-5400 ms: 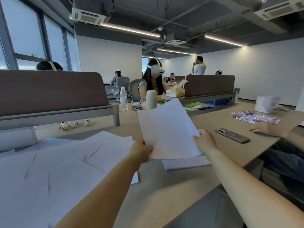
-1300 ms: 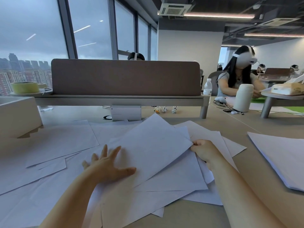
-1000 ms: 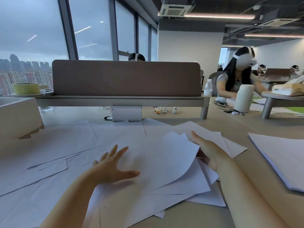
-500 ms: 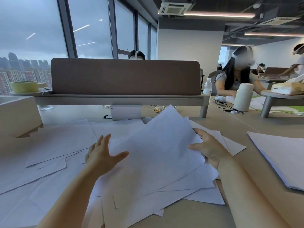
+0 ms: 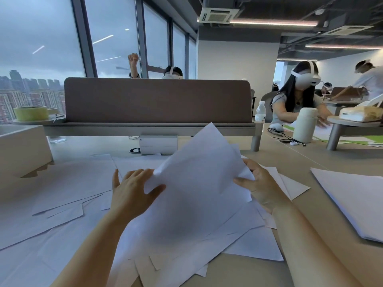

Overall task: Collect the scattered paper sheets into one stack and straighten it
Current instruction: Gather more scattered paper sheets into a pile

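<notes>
Several white paper sheets (image 5: 62,183) lie scattered across the tan table (image 5: 300,160), overlapping at odd angles. A bundle of sheets (image 5: 196,183) is tilted up off the pile in front of me. My right hand (image 5: 259,187) grips its right edge, thumb on top. My left hand (image 5: 132,189) holds its left edge, the thumb lying over the front face and the fingers behind it. A separate neat stack of paper (image 5: 356,199) rests on the table at the right.
A brown desk divider (image 5: 157,100) closes off the far side, with a white box (image 5: 158,144) beneath it. A beige box (image 5: 20,150) stands at left. A white flask (image 5: 304,127) and water bottle (image 5: 260,111) stand at back right, near seated people wearing headsets.
The bundle has been lifted steeper off the pile by my right hand. My left hand has gone from hovering open beside it to taking hold of its left edge.
</notes>
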Available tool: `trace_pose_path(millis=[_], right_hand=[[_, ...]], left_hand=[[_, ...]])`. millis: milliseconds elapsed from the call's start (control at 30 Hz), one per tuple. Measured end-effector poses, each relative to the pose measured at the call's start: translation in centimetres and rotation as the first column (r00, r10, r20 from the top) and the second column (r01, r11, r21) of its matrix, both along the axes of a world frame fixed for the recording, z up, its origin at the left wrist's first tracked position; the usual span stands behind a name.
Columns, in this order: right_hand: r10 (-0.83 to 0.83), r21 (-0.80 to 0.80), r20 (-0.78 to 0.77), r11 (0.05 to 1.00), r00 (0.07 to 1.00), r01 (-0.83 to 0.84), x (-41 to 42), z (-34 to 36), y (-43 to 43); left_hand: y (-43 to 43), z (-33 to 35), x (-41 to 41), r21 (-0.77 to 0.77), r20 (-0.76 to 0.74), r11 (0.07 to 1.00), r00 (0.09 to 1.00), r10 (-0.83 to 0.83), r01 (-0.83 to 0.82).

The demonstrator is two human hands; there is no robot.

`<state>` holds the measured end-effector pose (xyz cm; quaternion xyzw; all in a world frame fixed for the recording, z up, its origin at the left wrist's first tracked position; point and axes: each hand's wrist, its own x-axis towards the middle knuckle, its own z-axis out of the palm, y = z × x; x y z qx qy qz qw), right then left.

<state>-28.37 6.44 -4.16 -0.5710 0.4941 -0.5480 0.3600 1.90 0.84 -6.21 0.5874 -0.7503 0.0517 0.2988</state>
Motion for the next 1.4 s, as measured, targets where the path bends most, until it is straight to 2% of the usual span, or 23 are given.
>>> trace_pose_path(millis=[100, 200, 267, 367, 433, 533, 633, 767, 833, 933, 1000, 1067, 1133, 1233, 1333, 1400], right_hand=[[-0.122, -0.084, -0.096, 0.99, 0.988, 0.114, 0.0, -0.1, -0.6], [-0.274, -0.141, -0.029, 0.953, 0.961, 0.267, 0.0, -0.4, -1.0], [-0.383, -0.163, 0.028, 0.909, 0.923, 0.383, -0.3, -0.5, -1.1], [-0.469, -0.037, 0.029, 0.882, 0.883, 0.47, -0.6, -0.5, -1.2], [-0.443, 0.094, -0.042, 0.89, 0.895, 0.445, -0.7, -0.8, -1.6], [-0.338, 0.261, -0.255, 0.878, 0.906, 0.401, -0.5, -2.0, -2.1], [-0.183, 0.347, -0.505, 0.851, 0.843, 0.393, -0.7, -2.8, -2.4], [-0.051, 0.387, -0.571, 0.863, 0.819, 0.324, -0.7, -2.7, -2.3], [0.009, 0.381, -0.678, 0.859, 0.735, 0.341, -0.6, -2.6, -2.1], [-0.046, 0.251, -0.866, 0.822, 0.499, 0.512, -0.6, -2.4, -1.4], [-0.102, 0.174, -0.91, 0.784, 0.401, 0.595, -0.6, -2.6, -1.2], [-0.129, 0.147, -0.925, 0.747, 0.358, 0.649, -0.8, -2.9, -1.3], [-0.142, 0.197, -0.9, 0.713, 0.413, 0.673, -1.3, -2.8, -1.4], [-0.139, 0.331, -0.805, 0.702, 0.578, 0.63, -2.7, -2.4, -1.3], [-0.137, 0.334, -0.778, 0.736, 0.613, 0.588, -3.2, -2.3, -0.9], [-0.184, 0.32, -0.714, 0.772, 0.676, 0.549, -3.1, -2.2, -0.5]], left_hand=[[0.2, 0.6, 0.3, 0.029, -0.141, 0.988, 0.98, -0.144, 0.149], [0.3, 0.8, 0.1, 0.033, -0.245, 0.982, 0.954, -0.173, 0.187], [0.0, 0.9, 0.0, 0.046, -0.4, 0.99, 0.91, -0.107, 0.137], [-0.3, 1.1, 0.3, 0.164, -0.68, 0.983, 0.731, 0.054, 0.08], [-0.4, 0.9, 0.5, 0.249, -0.714, 0.965, 0.689, 0.125, 0.084], [-0.7, -0.1, 0.6, 0.359, -0.575, 0.932, 0.799, 0.175, 0.054], [-1.0, -0.8, 0.8, 0.408, -0.489, 0.912, 0.853, 0.18, 0.042], [-1.0, -0.8, 1.0, 0.423, -0.496, 0.904, 0.85, 0.179, 0.056], [-1.0, -0.8, 1.1, 0.422, -0.467, 0.905, 0.867, 0.173, 0.047], [-1.0, -0.9, 1.4, 0.455, -0.349, 0.89, 0.924, 0.156, 0.021], [-0.7, -1.2, 1.2, 0.469, -0.159, 0.88, 0.974, 0.161, -0.068], [-0.3, -1.4, 0.9, 0.469, 0.069, 0.863, 0.982, 0.174, -0.186], [0.0, -1.6, 0.5, 0.521, 0.138, 0.83, 0.979, 0.149, -0.199], [0.2, -1.6, 0.0, 0.601, 0.156, 0.781, 0.983, 0.095, -0.171], [0.2, -1.1, -0.5, 0.575, 0.106, 0.804, 0.988, 0.112, -0.153], [0.3, -0.8, -0.8, 0.521, 0.062, 0.842, 0.99, 0.127, -0.141]])
